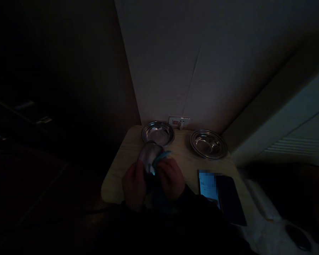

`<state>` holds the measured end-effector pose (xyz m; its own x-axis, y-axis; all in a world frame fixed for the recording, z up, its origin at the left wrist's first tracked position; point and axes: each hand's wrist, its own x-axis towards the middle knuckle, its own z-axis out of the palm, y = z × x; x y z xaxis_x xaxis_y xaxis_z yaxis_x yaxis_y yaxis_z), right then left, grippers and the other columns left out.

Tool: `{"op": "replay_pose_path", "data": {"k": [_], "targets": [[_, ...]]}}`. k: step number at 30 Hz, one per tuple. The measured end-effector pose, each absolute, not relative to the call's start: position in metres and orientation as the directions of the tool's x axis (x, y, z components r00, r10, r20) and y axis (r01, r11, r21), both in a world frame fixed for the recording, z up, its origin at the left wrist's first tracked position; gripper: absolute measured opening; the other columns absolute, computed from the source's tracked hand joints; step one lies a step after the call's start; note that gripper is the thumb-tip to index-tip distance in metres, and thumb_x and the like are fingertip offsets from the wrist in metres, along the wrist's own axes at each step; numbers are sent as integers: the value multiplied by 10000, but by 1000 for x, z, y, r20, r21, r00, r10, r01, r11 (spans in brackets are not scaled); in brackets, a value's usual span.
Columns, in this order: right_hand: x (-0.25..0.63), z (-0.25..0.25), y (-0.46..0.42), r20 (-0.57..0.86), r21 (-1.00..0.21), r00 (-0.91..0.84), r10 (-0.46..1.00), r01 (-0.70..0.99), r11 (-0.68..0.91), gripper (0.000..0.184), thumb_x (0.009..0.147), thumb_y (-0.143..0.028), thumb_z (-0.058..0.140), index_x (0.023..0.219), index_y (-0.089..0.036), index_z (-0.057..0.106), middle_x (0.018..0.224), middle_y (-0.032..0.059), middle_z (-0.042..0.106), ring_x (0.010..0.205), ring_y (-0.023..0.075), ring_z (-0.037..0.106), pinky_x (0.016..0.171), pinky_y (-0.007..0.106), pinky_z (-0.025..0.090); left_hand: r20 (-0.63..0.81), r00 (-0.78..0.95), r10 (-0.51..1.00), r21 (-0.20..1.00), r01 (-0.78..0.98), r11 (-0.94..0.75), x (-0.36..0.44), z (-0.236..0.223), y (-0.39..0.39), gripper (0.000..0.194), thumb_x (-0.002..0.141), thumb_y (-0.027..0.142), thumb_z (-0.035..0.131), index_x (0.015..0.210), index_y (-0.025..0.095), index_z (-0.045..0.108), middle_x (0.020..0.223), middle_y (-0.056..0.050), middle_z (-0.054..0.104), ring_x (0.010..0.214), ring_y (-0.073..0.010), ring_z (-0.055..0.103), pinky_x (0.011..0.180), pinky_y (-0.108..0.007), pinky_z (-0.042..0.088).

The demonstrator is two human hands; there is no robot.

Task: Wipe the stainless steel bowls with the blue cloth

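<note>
The light is dim. My left hand [134,185] grips the near left edge of a shiny metal bowl [148,153], held tilted above the table. My right hand [172,178] is closed on a blue-green cloth [161,156], which touches the bowl's right side. Part of the cloth and the bowl's lower edge are lost in shadow between my hands. Just beyond the held bowl, a metal dish [157,134] rests on the table. Farther right lie what look like stacked metal dishes [207,143].
A pale wooden table [115,182] stands against the wall. On its right side are a phone [208,186] with a lit screen and a dark flat case [231,199]. A wall socket [179,122] with a plug sits behind the dishes. A dark cable [95,211] runs at the left.
</note>
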<state>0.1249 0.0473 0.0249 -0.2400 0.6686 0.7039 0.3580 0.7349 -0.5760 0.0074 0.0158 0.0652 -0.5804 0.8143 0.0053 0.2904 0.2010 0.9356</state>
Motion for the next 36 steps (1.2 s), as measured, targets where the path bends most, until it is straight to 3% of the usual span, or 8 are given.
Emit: {"op": "replay_pose_path", "data": {"k": [4, 9, 12, 15, 20, 25, 36], "targets": [[125, 21, 34, 767, -468, -309, 562, 330, 820, 232, 802, -125, 522, 1005, -216, 589, 908, 66, 598, 833, 175, 531, 680, 316, 475, 17, -553, 833, 932, 311, 187, 7, 62, 16, 318, 796, 386, 450, 755, 138, 643, 661, -18, 640, 614, -124, 552, 542, -195, 416], [138, 31, 87, 626, -677, -149, 766, 382, 628, 160, 831, -170, 473, 920, -181, 606, 879, 74, 602, 840, 173, 563, 750, 339, 478, 11, -524, 852, 930, 318, 183, 13, 65, 11, 344, 810, 398, 429, 805, 140, 655, 689, -26, 658, 623, -131, 569, 530, -197, 417], [152, 35, 89, 601, -711, -101, 793, 384, 589, 136, 827, -177, 479, 880, -177, 605, 826, 62, 601, 792, 168, 574, 724, 332, 485, 7, -525, 851, 927, 323, 192, 18, 66, 7, 350, 809, 405, 424, 796, 143, 655, 670, -27, 656, 608, -135, 573, 528, -201, 424], [160, 39, 54, 602, -689, -151, 784, 398, 606, 172, 821, -152, 490, 942, -202, 601, 885, 65, 600, 844, 174, 566, 747, 340, 483, 12, -520, 854, 920, 340, 194, 24, 65, 2, 353, 811, 409, 415, 808, 148, 651, 712, -41, 672, 643, -150, 593, 565, -213, 444], [159, 56, 27, 625, -548, -290, 724, 498, 672, 223, 800, -159, 536, 1006, -209, 605, 932, 80, 596, 866, 198, 541, 724, 350, 481, 46, -412, 910, 897, 418, 144, 38, 62, -4, 348, 821, 402, 403, 838, 162, 654, 778, -52, 690, 680, -150, 616, 610, -207, 455], [164, 64, 57, 570, -606, -241, 786, 522, 600, 186, 836, -175, 471, 947, -191, 620, 875, 74, 595, 840, 185, 551, 756, 340, 481, 87, -412, 907, 869, 477, 133, 43, 62, -7, 344, 814, 384, 413, 726, 160, 659, 596, -38, 650, 538, -133, 576, 497, -193, 424], [164, 70, 52, 572, -537, -408, 711, 469, 701, 183, 839, -171, 464, 937, -193, 616, 886, 68, 604, 846, 184, 537, 747, 332, 470, 93, -443, 892, 857, 491, 155, 40, 61, -6, 315, 798, 364, 424, 730, 172, 665, 641, -47, 679, 550, -140, 594, 480, -192, 425]]}}
